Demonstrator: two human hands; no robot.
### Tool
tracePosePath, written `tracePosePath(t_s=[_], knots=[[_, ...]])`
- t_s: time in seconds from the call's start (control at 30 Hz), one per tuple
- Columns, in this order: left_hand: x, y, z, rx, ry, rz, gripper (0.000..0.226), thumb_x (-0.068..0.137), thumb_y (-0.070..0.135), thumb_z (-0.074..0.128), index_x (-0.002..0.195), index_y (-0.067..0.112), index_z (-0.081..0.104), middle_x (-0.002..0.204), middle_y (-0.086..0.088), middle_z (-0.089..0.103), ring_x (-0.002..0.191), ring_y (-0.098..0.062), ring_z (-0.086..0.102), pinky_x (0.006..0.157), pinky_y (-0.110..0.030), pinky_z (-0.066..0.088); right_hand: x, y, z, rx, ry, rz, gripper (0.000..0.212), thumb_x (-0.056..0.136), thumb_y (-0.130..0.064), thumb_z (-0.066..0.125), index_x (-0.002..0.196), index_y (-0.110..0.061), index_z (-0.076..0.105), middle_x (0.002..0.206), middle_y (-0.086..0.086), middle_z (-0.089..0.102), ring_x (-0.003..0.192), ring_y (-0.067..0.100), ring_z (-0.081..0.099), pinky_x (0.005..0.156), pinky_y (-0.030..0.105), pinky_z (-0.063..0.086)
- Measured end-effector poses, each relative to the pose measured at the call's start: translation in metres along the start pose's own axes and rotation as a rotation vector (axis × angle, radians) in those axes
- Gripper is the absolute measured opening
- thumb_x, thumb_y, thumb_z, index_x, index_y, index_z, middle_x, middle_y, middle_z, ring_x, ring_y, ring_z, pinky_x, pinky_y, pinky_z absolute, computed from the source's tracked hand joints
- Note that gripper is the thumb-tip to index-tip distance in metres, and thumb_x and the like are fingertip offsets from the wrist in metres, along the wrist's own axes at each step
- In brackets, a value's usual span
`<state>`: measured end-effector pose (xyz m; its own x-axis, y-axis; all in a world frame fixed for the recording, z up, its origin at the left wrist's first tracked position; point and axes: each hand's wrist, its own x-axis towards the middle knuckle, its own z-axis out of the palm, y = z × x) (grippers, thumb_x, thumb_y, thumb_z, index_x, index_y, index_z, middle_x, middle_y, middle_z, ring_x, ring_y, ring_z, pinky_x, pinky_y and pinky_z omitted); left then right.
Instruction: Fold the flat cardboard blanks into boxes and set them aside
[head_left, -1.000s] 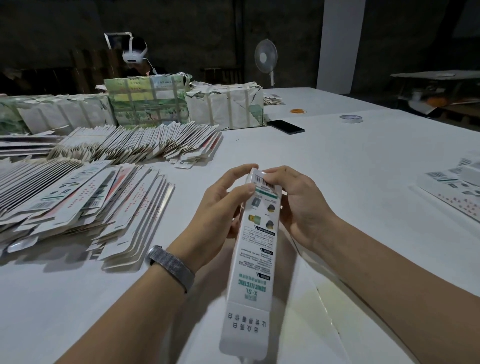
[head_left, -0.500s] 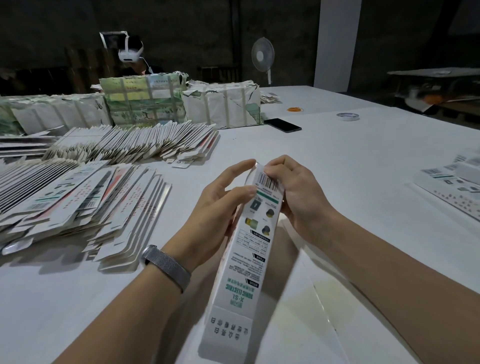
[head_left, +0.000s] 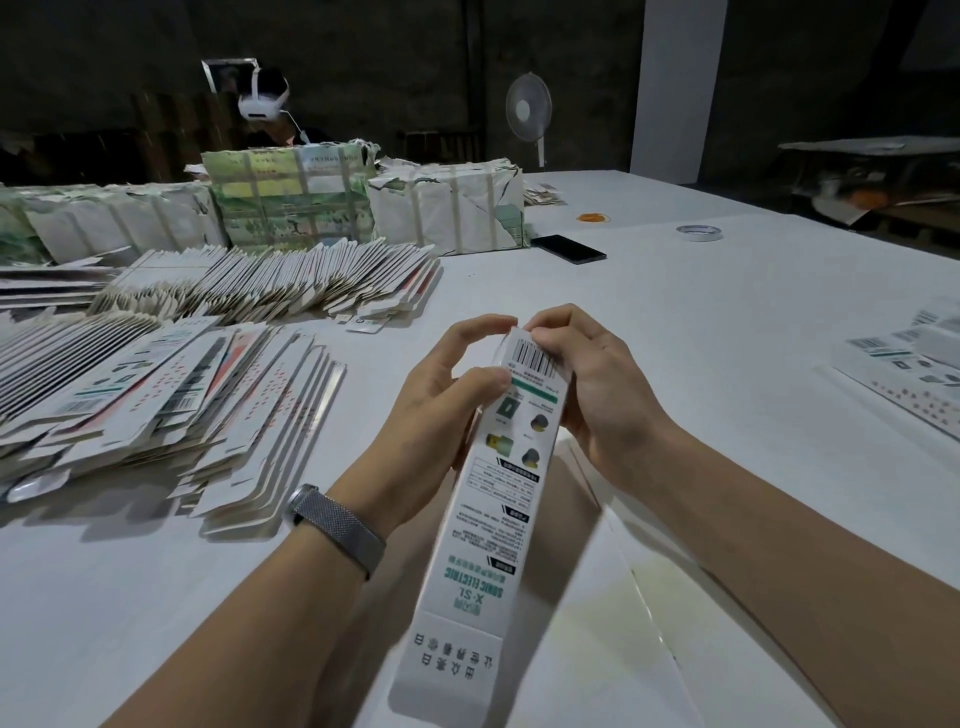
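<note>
Long white box (head_left: 488, 499) held tilted above worktop (head_left: 701, 322), left hand (head_left: 441, 400) grip curled round its far end, right hand (head_left: 587, 379) pinching top flap, flat blanks (head_left: 171, 384) stacked at left

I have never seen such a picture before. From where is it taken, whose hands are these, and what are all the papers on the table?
There is no machine here. The picture comes from a camera worn on a person's head, looking forward and down, so the two arms reaching in are that person's own.

The left hand and the right hand together hold the far end of a long white printed box, with a barcode near the fingers. The near end flap stands open.

On the white table, at the left, lie fanned piles of flat cardboard blanks, waiting to be folded. Behind them stand wrapped bundles. Further back lie a dark phone, a tape roll and, at the right edge, more printed pieces. Another person sits behind the bundles.
</note>
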<state>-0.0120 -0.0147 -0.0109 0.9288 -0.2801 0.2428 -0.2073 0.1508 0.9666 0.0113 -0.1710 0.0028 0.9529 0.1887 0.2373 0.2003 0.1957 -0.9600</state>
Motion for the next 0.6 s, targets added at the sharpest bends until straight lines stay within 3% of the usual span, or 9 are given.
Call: tracePosePath(t_s=[0.3,0.4,0.5,0.6], knots=[[0.0010,0.0016,-0.0023,-0.011,0.022,0.003,0.029,0.088,0.023,0.056,0.114,0.033,0.061,0.090,-0.013,0.075,0.070,-0.023,0.072,0.054,-0.029,0.055,-0.0021,0.0022,0.0038,0.063,-0.027,-0.001,0.023,0.104,-0.022,0.046,0.084,-0.021,0.059,0.070,-0.001,0.058,0.070,0.020,0.058,0.066,0.036,0.050],[0.0023,0.0000,-0.0028,-0.029,0.058,0.018,0.027,0.087,0.024,0.055,0.111,0.037,0.062,0.092,-0.014,0.074,0.072,-0.024,0.072,0.054,-0.031,0.056,-0.0022,0.0040,0.0023,0.095,-0.056,-0.001,0.012,0.093,-0.032,0.053,0.098,-0.024,0.060,0.073,-0.002,0.063,0.073,0.020,0.063,0.071,0.040,0.053],[0.0031,-0.0004,-0.0046,-0.079,0.093,0.034,0.028,0.088,0.023,0.055,0.113,0.034,0.058,0.090,-0.014,0.073,0.064,-0.021,0.070,0.048,-0.027,0.053,-0.0016,0.0064,0.0017,0.095,-0.088,-0.005,0.017,0.096,-0.021,0.056,0.110,-0.029,0.054,0.081,-0.001,0.071,0.076,0.022,0.067,0.070,0.036,0.057],[0.0027,0.0001,-0.0046,-0.117,0.107,0.037,0.029,0.087,0.020,0.054,0.115,0.029,0.056,0.083,-0.013,0.072,0.050,-0.014,0.063,0.041,-0.021,0.047,-0.0014,0.0078,0.0022,0.110,-0.072,-0.016,0.020,0.098,-0.012,0.057,0.109,-0.028,0.052,0.089,0.006,0.071,0.076,0.023,0.069,0.065,0.034,0.059]])
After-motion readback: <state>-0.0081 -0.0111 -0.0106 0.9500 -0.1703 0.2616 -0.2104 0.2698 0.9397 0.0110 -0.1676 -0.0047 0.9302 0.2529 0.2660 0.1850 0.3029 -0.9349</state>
